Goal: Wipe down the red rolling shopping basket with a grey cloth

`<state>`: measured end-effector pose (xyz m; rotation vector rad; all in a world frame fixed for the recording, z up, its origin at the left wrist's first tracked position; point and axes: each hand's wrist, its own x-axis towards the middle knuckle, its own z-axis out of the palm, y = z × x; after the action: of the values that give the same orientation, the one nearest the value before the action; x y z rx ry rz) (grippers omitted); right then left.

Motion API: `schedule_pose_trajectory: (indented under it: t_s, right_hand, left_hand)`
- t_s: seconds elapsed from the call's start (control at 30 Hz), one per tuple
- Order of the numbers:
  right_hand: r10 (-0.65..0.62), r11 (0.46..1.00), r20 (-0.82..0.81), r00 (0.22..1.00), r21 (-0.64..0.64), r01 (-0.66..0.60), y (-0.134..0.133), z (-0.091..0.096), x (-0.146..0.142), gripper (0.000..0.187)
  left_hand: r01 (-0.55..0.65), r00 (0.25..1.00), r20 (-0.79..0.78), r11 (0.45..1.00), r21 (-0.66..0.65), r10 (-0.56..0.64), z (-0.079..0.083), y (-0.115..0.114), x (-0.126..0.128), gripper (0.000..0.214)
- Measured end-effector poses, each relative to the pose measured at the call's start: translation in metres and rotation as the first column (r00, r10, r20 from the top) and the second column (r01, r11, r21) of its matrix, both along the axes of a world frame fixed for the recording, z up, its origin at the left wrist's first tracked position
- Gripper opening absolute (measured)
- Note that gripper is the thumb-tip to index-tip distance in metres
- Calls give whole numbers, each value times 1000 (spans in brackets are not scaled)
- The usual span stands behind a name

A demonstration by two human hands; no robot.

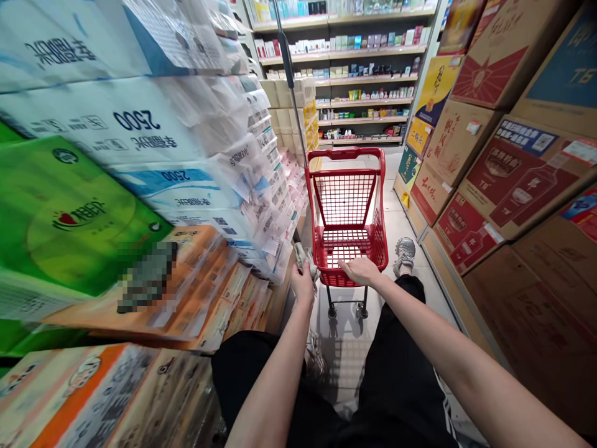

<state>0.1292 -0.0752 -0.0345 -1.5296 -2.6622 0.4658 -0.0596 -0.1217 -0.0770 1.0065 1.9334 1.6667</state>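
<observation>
Tiles [342, 376] floor this narrow aisle, and from my remote seat I see the red cart [331, 275] standing mid-aisle on them, push handle [342, 153] at the far end, low rim turned near. I have the right hand [366, 272] on that near rim, fingers curled over the edge and closed on it; I read this as a steadying hold, since the wheels [332, 312] below could let the frame roll.

The left hand [303, 283] is just left of the basket's near corner, thumb and fingers pinching a crumpled grey-green cloth [304, 254]. Bunching it so presumably keeps loose folds in check; whether it touches the cart's side, I cannot tell.

Legs in black trousers [401, 336] are spread apart, the right shoe [405, 252] far, beside the cart, the left shoe [314, 364] nearer, probably for balance at this low reach.

To the left, tissue packs [153, 137] rise in tiers, their flat faces suiting them to stacking. To the right, printed cartons [476, 140] line the aisle, labels facing inward, likely so shoppers can read them. A thin pole [285, 59] slants up from the handle's left end; what supports it is unclear. Shelves [298, 25] of small goods close the far end.
</observation>
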Motion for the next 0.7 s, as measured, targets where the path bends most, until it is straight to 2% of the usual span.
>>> schedule_pose_trajectory:
  t_s: [0.23, 0.33, 0.4, 0.5, 0.6, 0.7]
  right_hand:
    - [-19, 1000, 44, 999, 14, 18, 0, 1, -3, 90]
    - [-18, 1000, 51, 999, -2, 18, -1, 1, -4, 92]
    - [-20, 1000, 55, 998, 3, 19, -1, 1, -3, 93]
    - [-16, 1000, 68, 998, 26, 14, 0, 1, -1, 93]
    - [-21, 999, 82, 996, 36, 18, 2, 1, 2, 93]
    - [-11, 999, 96, 995, 36, 7, 3, 0, 5, 92]
  left_hand:
    - [35, 999, -33, 998, -57, -37, -27, -30, 33, 21]
    - [57, 990, -127, 997, -58, -64, -33, -32, 31, 14]
    - [135, 980, -142, 990, -36, -139, -39, -31, 26, 18]
    - [237, 970, -35, 969, -71, -240, -57, -29, 24, 26]
    - [267, 963, 61, 955, -131, -261, -75, -28, 27, 28]
    - [307, 950, 100, 941, -140, -295, -76, -27, 26, 32]
